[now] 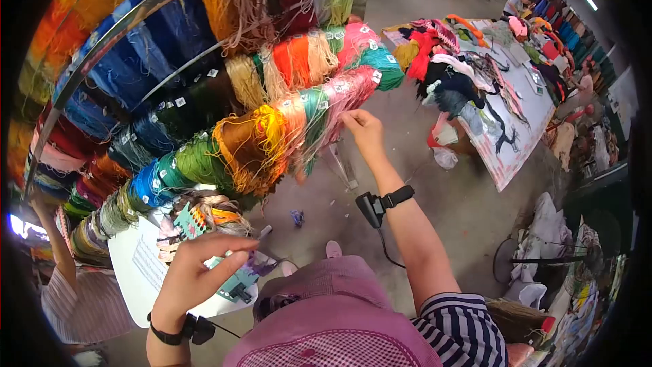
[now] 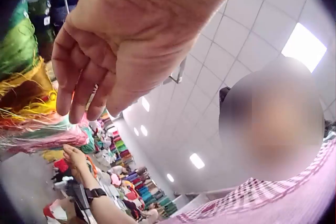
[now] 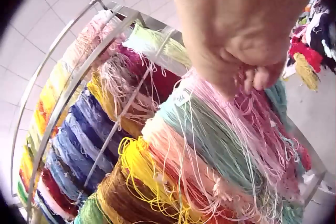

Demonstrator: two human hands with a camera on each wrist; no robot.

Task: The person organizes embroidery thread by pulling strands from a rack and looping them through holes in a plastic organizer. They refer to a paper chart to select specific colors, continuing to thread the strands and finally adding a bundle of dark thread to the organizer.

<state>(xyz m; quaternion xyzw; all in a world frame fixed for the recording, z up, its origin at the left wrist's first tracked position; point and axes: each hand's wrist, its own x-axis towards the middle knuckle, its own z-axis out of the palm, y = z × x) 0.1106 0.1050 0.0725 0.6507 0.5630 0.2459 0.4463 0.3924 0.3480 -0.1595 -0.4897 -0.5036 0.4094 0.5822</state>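
My right hand (image 1: pixel 367 134) is at the pink thread hank (image 1: pixel 348 92) on the lowest tier of the rack. In the right wrist view its fingers curl at the top of the pink strands (image 3: pixel 239 95), pinching some thread. Beside the pink hang a teal hank (image 3: pixel 205 129) with a white paper tag (image 3: pixel 181 98), a peach hank (image 3: pixel 176 153) and a yellow one (image 3: pixel 139 163). My left hand (image 1: pixel 204 268) hovers, fingers loosely bent and holding nothing, over a small white table (image 1: pixel 136 285). On that table lies a teal card (image 1: pixel 238 278) near bundled threads.
A curved metal rack rail (image 1: pixel 112 47) carries tiers of coloured hanks. At the right a white table (image 1: pixel 502 153) is heaped with yarn. Another person's arm (image 1: pixel 58 234) reaches to the rack at the far left. A fan (image 1: pixel 506 258) and plastic bags stand at lower right.
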